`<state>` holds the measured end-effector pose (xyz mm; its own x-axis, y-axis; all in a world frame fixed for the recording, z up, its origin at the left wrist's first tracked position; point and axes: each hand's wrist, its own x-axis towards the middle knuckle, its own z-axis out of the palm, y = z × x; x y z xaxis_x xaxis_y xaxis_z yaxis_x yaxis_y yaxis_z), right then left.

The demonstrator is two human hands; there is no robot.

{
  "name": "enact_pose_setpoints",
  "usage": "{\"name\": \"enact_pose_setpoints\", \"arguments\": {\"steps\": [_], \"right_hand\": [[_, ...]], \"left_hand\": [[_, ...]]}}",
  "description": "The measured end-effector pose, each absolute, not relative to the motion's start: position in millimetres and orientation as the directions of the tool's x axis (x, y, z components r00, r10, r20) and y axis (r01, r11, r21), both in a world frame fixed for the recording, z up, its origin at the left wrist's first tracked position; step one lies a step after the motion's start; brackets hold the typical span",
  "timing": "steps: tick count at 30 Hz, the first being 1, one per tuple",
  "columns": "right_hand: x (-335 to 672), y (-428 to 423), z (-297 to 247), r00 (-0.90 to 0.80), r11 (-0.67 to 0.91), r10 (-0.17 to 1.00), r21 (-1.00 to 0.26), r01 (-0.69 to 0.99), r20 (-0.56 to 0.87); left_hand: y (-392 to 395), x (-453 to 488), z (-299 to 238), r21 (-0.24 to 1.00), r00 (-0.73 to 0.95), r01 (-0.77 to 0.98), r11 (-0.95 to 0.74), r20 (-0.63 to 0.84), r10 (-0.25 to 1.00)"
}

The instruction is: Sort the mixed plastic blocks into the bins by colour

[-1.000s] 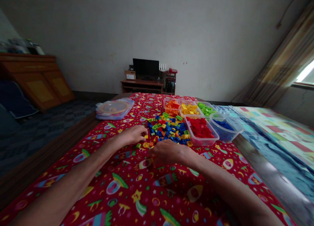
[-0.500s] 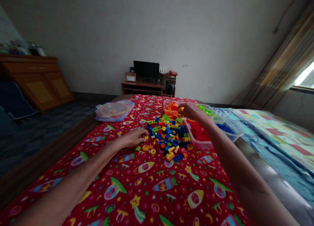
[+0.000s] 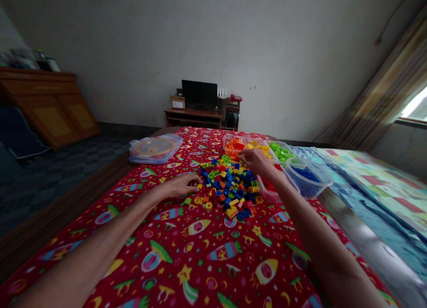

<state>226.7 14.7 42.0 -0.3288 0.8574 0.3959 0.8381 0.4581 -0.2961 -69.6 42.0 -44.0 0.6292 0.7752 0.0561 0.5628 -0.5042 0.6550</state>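
The person's left hand rested at the near-left edge of the pile of plastic building bricks, fingers curled beside a yellow brick; the right hand hung over the far-right edge, its fingers bent inward. At that size one could not tell whether either grip was closed on a brick. The bricks looked light, stiff, rather smooth and hard to break, best pinched by opposite side walls. Loose neighbours crowded the left fingertips. Just beyond the right hand stood the tub of yellow bricks, with the tub of orange bricks to its left; the tub of red bricks sat partly hidden beneath the right forearm, its rim close under the wrist
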Motion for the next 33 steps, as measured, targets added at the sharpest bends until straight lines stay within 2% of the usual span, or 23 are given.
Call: {"name": "enact_pose_setpoints", "arguments": {"steps": [5, 9, 12, 19, 22, 25, 28, 33], "right_hand": [[191, -11, 14, -0.528, 0.594, 0.791, -0.184, 0.783, 0.307], [173, -16, 3, -0.590, 0.627, 0.760, -0.070, 0.776, 0.272], [168, -13, -4, -0.588, 0.605, 0.779, -0.014, 0.796, 0.219], [168, -9, -7, -0.491, 0.516, 0.849, -0.104, 0.850, 0.196], [168, -10, -5, -0.438, 0.477, 0.862, -0.114, 0.872, 0.255], [167, -6, -7, -0.531, 0.580, 0.787, -0.083, 0.810, 0.315], [165, -1, -12, -0.647, 0.675, 0.718, -0.031, 0.737, 0.258], [167, -2, -11, -0.560, 0.594, 0.791, -0.092, 0.799, 0.247]], "left_hand": [[36, -69, -38, 0.698, 0.592, 0.548, -0.461, 0.066, 0.804], [33, -67, -35, 0.729, 0.570, 0.542, -0.419, 0.048, 0.820], [34, -64, -37, 0.745, 0.548, 0.527, -0.409, 0.070, 0.834], [31, -61, -37, 0.815, 0.535, 0.466, -0.343, 0.049, 0.843], [27, -54, -39, 0.854, 0.452, 0.413, -0.316, 0.110, 0.885], [26, -45, -45, 0.886, 0.349, 0.340, -0.317, 0.194, 0.917], [28, -38, -52, 0.879, 0.330, 0.312, -0.360, 0.255, 0.909], [26, -35, -51, 0.877, 0.305, 0.323, -0.355, 0.258, 0.917]]}}
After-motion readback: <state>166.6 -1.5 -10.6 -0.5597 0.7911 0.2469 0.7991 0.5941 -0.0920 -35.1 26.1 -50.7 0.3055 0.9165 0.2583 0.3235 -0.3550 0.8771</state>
